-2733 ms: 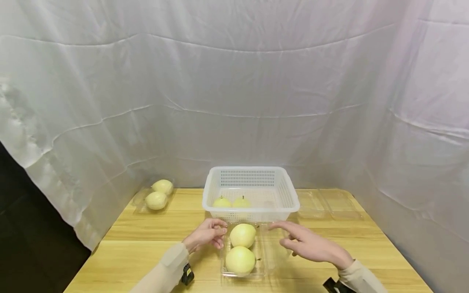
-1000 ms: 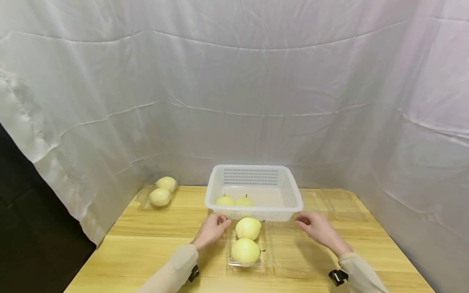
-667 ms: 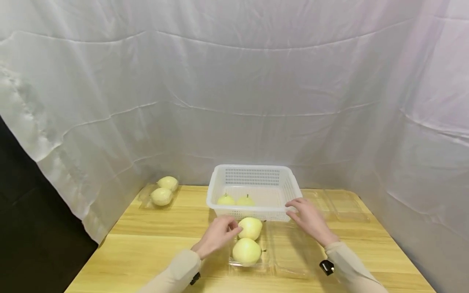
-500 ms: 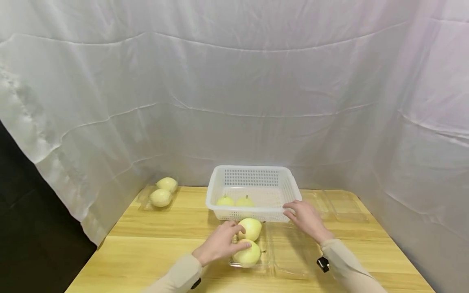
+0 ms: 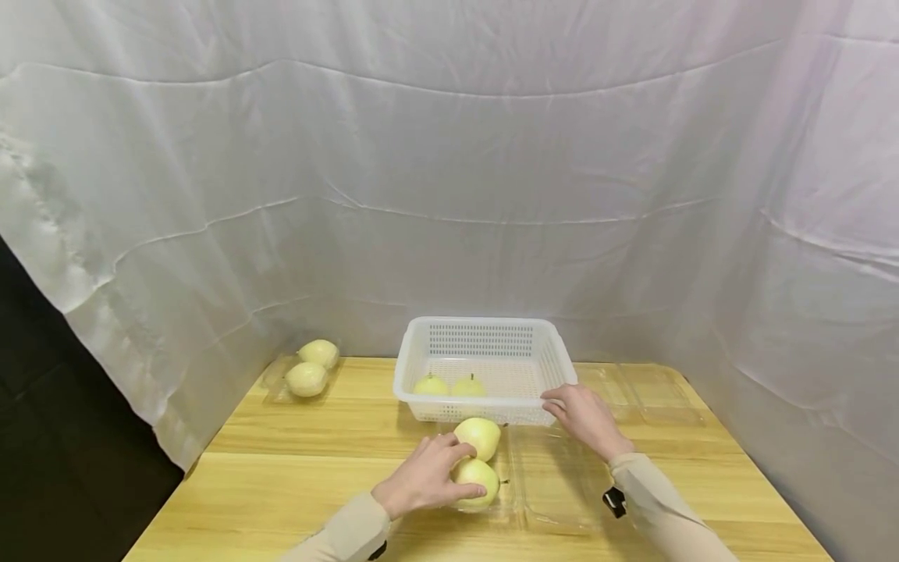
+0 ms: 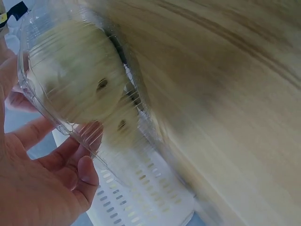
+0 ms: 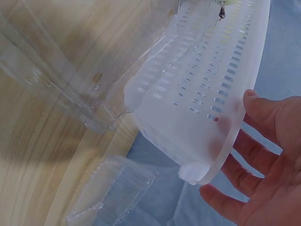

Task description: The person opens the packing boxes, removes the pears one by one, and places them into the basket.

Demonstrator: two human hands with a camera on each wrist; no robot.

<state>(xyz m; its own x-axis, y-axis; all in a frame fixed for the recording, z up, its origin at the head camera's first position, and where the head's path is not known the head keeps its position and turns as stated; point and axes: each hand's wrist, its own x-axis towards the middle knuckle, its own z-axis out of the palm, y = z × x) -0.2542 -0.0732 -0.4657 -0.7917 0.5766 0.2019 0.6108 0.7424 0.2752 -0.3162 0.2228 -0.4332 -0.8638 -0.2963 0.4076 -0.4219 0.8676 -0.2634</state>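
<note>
Two yellow-green pears, a far one [image 5: 479,437] and a near one [image 5: 479,480], lie in an open clear plastic clamshell box [image 5: 516,503]. My left hand [image 5: 428,476] reaches over the box's left side, thumb and fingers curled round the near pear. In the left wrist view, fingers [image 6: 89,134] show through the clear wall beside the pears, with other fingers outside it. My right hand [image 5: 586,417] grips the front right rim of the white plastic basket [image 5: 485,411], its thumb and fingers on either side of the wall. Two more pears [image 5: 449,385] sit inside the basket.
Another clear box [image 5: 277,386] with two pears [image 5: 312,367] stands at the back left. Open clear clamshells [image 5: 646,394] lie at the back right. The clamshell's lid [image 5: 558,488] lies flat to the right of the pears. Grey cloth [image 5: 449,203] hangs behind the wooden table [image 5: 295,468].
My left hand has moved from the box's far left corner onto the near pear. The right hand has left the lid and taken hold of the basket rim. The lid now lies opened out flat.
</note>
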